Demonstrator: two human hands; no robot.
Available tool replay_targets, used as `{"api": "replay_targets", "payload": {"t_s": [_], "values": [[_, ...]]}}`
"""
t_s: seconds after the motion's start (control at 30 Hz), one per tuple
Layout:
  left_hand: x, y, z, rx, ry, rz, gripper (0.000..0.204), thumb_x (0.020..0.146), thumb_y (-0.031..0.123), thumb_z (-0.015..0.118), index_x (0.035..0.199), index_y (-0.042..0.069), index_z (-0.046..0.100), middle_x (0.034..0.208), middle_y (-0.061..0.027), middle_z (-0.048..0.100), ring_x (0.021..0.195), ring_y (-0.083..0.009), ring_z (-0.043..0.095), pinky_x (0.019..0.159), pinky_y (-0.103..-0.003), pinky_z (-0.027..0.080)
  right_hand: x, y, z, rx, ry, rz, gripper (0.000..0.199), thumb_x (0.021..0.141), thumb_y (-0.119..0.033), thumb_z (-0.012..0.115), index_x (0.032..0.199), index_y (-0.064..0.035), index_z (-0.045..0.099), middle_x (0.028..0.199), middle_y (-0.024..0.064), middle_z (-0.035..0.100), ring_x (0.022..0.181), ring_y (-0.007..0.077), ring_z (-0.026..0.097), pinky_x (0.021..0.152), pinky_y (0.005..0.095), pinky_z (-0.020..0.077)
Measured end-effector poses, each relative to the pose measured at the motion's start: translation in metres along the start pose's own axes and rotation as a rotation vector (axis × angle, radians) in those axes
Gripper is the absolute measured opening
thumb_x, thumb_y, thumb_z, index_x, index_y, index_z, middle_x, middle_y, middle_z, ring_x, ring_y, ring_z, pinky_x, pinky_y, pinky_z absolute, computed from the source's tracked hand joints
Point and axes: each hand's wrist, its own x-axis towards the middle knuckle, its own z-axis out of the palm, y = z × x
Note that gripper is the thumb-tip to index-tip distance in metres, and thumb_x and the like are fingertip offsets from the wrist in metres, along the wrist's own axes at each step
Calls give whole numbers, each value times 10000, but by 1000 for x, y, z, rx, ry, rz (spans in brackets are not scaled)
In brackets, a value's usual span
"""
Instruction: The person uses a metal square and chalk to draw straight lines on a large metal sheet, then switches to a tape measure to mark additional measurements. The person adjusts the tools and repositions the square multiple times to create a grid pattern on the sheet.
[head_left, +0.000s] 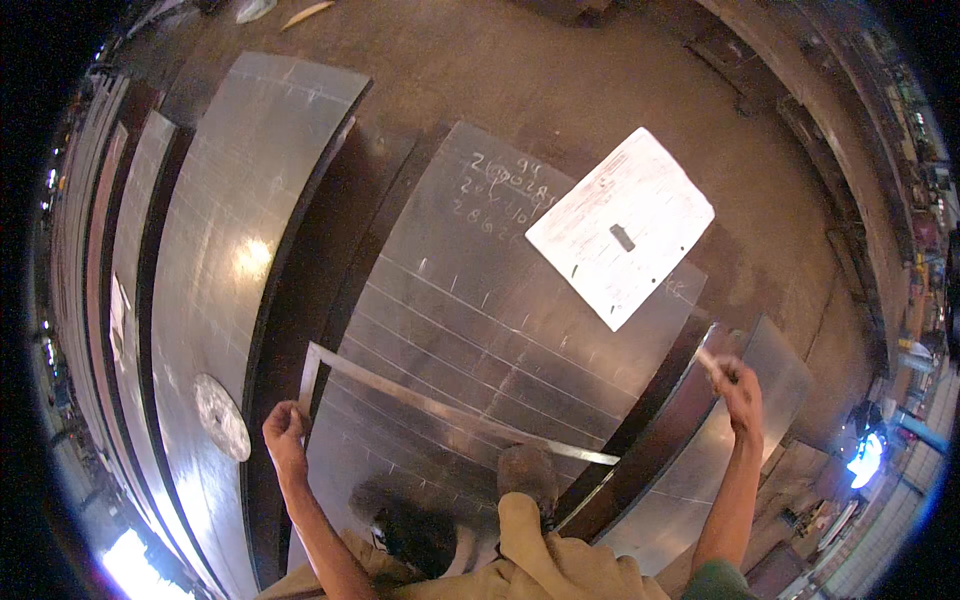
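A dark steel plate (432, 268) lies in the middle, marked with pale lines running across it and handwriting at its far end. Across its near half lies an L-shaped steel square (440, 405), its corner at the left edge and its long blade reaching the right edge. My left hand (288, 432) is closed on the end of the square's short leg. Off to the right, my right hand (738, 392) pinches a pale stick of chalk (708, 360), held above the gap beside the plate and apart from the square.
A white sheet (655, 190) with a small dark piece on it covers the plate's far right corner. Long plates (255, 150) stand left, one bearing a round grey disc (222, 418). My shoe (526, 472) is close to the blade. Another plate (765, 375) lies right.
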Motion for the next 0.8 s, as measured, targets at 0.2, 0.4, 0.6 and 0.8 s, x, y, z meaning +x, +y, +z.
{"api": "replay_targets", "payload": {"t_s": [0.2,0.4,0.6,0.8], "values": [[-16,5,-16,10,4,63,88,955,36,585,948,18,671,778,40,601,676,-51,513,603,-226,360,123,-36,18,238,357,-26,296,950,-368,666,932,-85,580,765,-38,444,684,88,453,603,257,407],[-37,39,-20,-12,57,71,79,949,51,602,926,11,666,766,26,614,680,-61,523,610,-229,379,229,-65,40,299,281,145,391,802,-408,819,856,-90,598,692,-36,453,533,77,392,410,262,296],[-51,39,-38,29,56,116,80,948,46,600,916,8,661,777,22,619,704,-74,554,652,-231,425,231,-38,81,109,493,-39,348,780,-294,812,912,-25,633,769,35,572,565,126,487,413,285,330],[-44,34,-28,73,43,115,80,936,54,597,924,-2,654,794,14,611,723,-83,554,682,-241,436,180,35,78,58,479,-111,514,766,-352,828,1019,54,642,895,110,629,708,190,577,498,342,421]]}}
